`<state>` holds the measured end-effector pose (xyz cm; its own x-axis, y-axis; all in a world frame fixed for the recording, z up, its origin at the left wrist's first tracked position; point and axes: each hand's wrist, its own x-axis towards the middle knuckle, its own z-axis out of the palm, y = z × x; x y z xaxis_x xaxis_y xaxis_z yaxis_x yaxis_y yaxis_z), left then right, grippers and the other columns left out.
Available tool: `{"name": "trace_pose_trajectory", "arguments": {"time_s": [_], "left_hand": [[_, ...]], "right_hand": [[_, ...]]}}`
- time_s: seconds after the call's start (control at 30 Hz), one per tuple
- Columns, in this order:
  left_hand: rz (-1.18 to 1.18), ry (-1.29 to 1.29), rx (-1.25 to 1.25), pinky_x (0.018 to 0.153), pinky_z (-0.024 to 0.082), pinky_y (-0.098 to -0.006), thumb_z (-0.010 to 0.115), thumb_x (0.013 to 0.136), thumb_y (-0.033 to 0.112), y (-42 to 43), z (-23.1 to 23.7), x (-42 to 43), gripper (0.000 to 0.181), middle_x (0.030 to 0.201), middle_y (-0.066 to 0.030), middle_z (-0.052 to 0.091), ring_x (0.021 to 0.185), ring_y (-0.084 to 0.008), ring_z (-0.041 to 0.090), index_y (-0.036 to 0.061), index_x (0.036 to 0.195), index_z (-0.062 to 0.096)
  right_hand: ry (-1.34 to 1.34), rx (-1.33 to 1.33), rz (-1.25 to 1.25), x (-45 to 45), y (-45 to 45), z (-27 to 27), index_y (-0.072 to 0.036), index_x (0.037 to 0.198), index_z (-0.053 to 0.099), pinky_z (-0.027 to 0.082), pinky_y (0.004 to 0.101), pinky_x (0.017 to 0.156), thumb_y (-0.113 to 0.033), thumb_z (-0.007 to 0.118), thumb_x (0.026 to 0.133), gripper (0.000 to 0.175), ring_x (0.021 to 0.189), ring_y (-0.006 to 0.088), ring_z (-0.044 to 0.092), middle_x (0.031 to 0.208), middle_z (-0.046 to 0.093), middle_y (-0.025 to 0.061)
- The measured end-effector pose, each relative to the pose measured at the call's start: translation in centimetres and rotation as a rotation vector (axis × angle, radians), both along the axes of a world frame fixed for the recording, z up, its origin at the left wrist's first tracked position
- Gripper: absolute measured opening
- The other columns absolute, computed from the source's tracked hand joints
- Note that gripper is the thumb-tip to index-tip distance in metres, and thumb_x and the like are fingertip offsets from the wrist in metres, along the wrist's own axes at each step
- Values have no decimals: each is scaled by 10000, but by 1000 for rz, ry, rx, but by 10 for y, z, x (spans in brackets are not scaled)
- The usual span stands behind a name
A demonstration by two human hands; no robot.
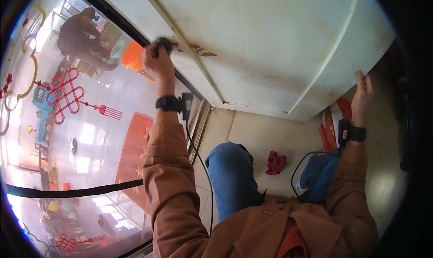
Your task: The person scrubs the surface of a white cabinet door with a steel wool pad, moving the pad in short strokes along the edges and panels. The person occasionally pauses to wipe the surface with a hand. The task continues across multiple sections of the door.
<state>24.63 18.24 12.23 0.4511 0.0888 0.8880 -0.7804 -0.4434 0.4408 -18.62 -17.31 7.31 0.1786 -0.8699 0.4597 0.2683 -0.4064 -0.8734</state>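
Observation:
My left hand grips a dark, blurred scourer-like pad at the left edge of a white panelled door. Brown patches of worn or peeled paint show on the door just right of that pad. At the door's opposite edge, my right hand holds on with its fingers along the rim; its thumb is hidden. A crumpled dark-red cloth lies on the tiled floor between my knees.
Left of the door is a glass pane with red knot decorations. Beyond or reflected in it appear a crouching person, an orange bucket and a pale green basin. A red printed bag stands near my right forearm. Cables hang from both wrist straps.

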Motion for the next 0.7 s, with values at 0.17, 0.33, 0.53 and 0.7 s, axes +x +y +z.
{"name": "trace_pose_trajectory", "arguments": {"time_s": [0.17,0.33,0.53,0.7], "left_hand": [[-62,159,95,682,454,-367,653,700,75,4,-30,-16,96,780,-91,596,762,-278,578,45,785,620],[-133,-28,53,684,455,-375,638,718,55,-6,17,-7,89,798,-108,593,771,-298,575,29,801,619],[-77,63,103,678,466,-381,619,722,48,-11,-33,-32,91,808,-110,591,764,-309,579,44,813,623],[-117,134,155,724,485,-356,631,699,37,-11,-58,-43,121,841,-114,617,794,-294,599,45,819,643]], "right_hand": [[23,19,-28,1,-1,-1,22,1129,589,388,241,917,-233,659,858,379,989,117,537,1080,614,62],[-31,-16,16,2,-4,-3,17,1115,595,397,235,899,-189,645,869,325,970,101,537,1070,615,48],[-32,23,-18,4,3,1,26,1098,602,399,233,892,-188,649,866,319,959,99,539,1047,624,40],[-24,24,-35,4,5,5,25,1101,602,397,236,899,-209,658,859,341,954,99,543,1035,629,45]]}}
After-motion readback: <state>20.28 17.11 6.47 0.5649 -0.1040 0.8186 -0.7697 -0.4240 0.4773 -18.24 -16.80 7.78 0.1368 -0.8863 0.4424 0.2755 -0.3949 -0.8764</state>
